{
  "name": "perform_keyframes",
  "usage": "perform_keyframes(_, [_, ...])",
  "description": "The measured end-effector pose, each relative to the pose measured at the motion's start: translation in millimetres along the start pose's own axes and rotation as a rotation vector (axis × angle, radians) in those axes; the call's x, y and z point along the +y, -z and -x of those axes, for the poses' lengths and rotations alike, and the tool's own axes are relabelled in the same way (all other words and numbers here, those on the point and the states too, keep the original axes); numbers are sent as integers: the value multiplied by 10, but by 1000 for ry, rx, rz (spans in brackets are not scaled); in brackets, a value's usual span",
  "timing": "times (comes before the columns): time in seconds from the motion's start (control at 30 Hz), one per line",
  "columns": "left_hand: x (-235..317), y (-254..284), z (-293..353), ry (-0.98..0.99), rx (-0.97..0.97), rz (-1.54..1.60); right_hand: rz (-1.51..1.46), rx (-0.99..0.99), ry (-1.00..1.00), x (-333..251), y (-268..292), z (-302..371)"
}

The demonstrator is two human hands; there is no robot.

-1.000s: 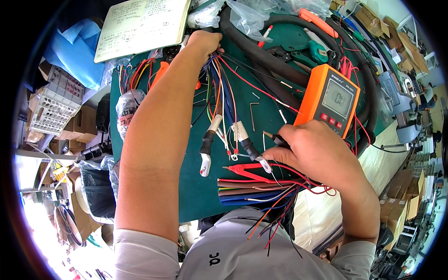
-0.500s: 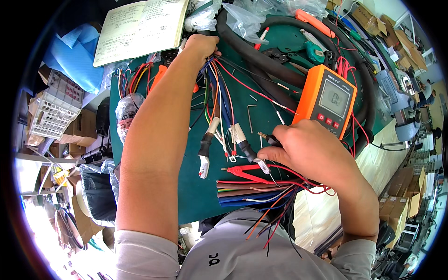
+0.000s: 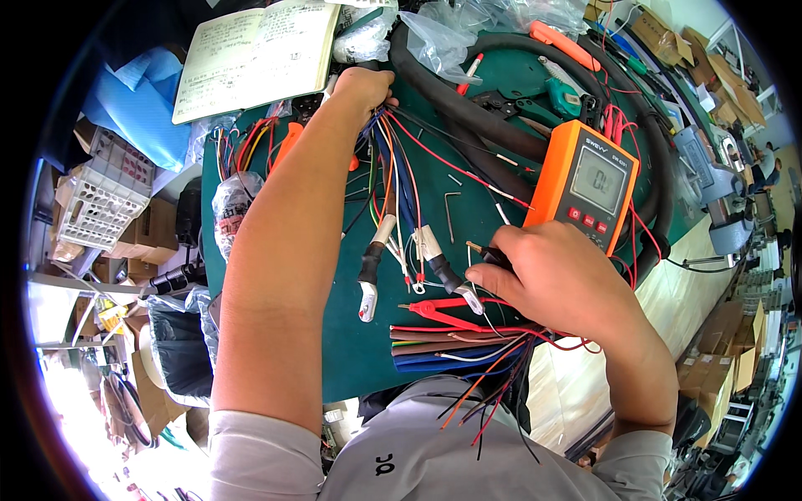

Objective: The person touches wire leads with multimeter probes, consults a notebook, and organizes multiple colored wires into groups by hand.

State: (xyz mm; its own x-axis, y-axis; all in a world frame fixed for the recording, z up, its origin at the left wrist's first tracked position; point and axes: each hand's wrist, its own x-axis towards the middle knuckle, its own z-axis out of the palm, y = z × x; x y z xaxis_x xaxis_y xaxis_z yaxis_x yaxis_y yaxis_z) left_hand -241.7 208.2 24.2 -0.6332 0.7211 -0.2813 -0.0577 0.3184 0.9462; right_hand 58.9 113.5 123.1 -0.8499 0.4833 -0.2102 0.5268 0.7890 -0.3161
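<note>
At the top middle, my left hand (image 3: 366, 88) is closed round the spot where a bundle of coloured wires (image 3: 403, 179) fans out. Two of the thick leads end in silver cable lugs, one lug (image 3: 368, 302) on the left and one lug (image 3: 469, 298) by my right thumb. My right hand (image 3: 555, 271) grips a black test clip (image 3: 491, 254), its metal tip pointing left. Whether my thumb touches the lug, I cannot tell. Below lies a red test clip (image 3: 443, 312), apart from both hands. Just beyond my right hand stands an orange multimeter (image 3: 555, 179) with a lit display.
A cut wire bundle (image 3: 443, 346) lies along the near edge of the green mat (image 3: 359, 359). Thick black cable (image 3: 468, 108) curls across the back. An open notebook (image 3: 251, 58) rests at the far left. A hex key (image 3: 449, 219) sits mid-mat, and a lined bin (image 3: 180, 342) stands left.
The whole view has shifted very slightly. Both hands keep their holds and stay nearly in place.
</note>
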Motion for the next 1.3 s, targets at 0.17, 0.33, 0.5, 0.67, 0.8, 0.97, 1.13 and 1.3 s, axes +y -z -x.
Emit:
perform_keyframes(0.17, [-26, 10, -21, -5, -6, -3, -80, 65, 21, 22, -48, 114])
perform_keyframes(0.33, [30, -4, 54, -7, -13, -18, -35, 221, 73, 39, -208, 201])
perform_keyframes(0.5, [18, 16, 21, 0, -8, -49, 54, 317, 87, -45, -323, 270])
perform_keyframes(0.67, [24, 24, 10, 8, -3, -54, -29, 372, 48, -100, -385, 341])
perform_keyframes(0.8, [14, 18, 1, 1, -1, -60, -45, 489, 158, -75, -496, 388])
perform_keyframes(0.97, [3, 2, 3, 7, -1, -54, -121, 619, 237, -66, -688, 503])
perform_keyframes(1.13, [-25, 37, -49, -18, -17, -100, -221, 811, 287, 12, -943, 780])
perform_keyframes(1.3, [-62, 64, -137, -29, -40, -116, -199, 914, 280, 47, -1077, 959])
